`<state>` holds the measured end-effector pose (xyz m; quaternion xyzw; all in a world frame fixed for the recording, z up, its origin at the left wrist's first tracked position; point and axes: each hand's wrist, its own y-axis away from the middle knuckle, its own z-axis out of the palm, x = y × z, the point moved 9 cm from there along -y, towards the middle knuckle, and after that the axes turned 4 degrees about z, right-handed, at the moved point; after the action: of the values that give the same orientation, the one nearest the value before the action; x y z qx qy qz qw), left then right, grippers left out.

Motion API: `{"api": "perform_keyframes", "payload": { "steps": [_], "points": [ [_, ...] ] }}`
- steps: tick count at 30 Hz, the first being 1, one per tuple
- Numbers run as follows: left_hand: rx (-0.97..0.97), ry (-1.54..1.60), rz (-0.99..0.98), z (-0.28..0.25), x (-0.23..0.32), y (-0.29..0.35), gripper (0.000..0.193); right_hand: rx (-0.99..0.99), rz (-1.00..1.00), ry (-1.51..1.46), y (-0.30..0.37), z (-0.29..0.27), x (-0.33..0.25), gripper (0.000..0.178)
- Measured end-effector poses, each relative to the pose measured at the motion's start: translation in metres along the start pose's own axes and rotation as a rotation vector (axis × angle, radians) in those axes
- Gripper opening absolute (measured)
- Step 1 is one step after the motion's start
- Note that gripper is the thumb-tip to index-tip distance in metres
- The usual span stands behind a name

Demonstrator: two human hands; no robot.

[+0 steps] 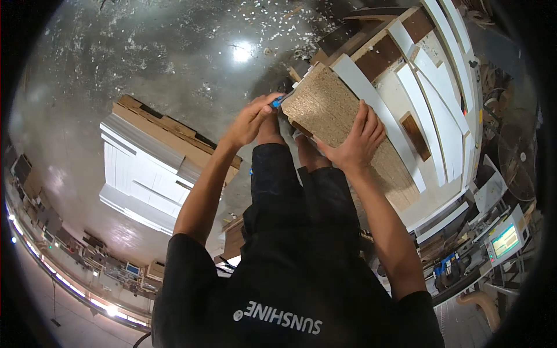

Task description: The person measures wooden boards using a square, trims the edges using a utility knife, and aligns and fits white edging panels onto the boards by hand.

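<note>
A chipboard panel [325, 98] with a speckled tan face lies tilted in front of me, its narrow end pointing away. My left hand [255, 119] is closed around a small blue-handled tool [277, 102], held against the panel's far left corner. The tool's working end is too small to make out. My right hand [360, 142] presses on the chipboard, with its fingers over the right long edge and its thumb reaching toward the left one.
White strips [429, 110] and a white panel [371, 98] lie on the right. A stack of white boards [142, 174] stands at the left with cardboard [174, 133] beside it. A machine screen [505, 240] and a fan [516, 156] are far right. White scraps [278, 17] litter the floor.
</note>
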<state>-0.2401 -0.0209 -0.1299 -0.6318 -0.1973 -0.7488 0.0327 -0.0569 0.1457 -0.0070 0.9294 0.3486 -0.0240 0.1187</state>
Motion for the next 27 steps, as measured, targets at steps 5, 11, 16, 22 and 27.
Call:
{"api": "perform_keyframes", "payload": {
  "steps": [5, 11, 16, 22, 27],
  "points": [
    [-0.014, -0.132, 0.027, 0.001, 0.004, -0.026, 0.048, -0.02, 0.001, 0.015, 0.0, -0.002, 0.0, 0.14],
    [-0.032, -0.079, 0.072, 0.001, 0.009, -0.045, 0.047, -0.033, 0.006, 0.0, 0.0, -0.001, -0.001, 0.139],
    [-0.022, -0.019, 0.043, 0.002, 0.011, -0.018, 0.047, 0.004, -0.011, 0.003, -0.002, -0.003, -0.001, 0.138],
    [-0.006, -0.087, 0.053, 0.002, 0.008, -0.053, 0.05, -0.004, -0.017, -0.011, -0.001, -0.006, -0.006, 0.137],
    [0.0, -0.117, 0.085, 0.011, 0.011, -0.065, 0.052, 0.022, -0.031, -0.026, 0.0, -0.005, 0.001, 0.138]
  ]
}}
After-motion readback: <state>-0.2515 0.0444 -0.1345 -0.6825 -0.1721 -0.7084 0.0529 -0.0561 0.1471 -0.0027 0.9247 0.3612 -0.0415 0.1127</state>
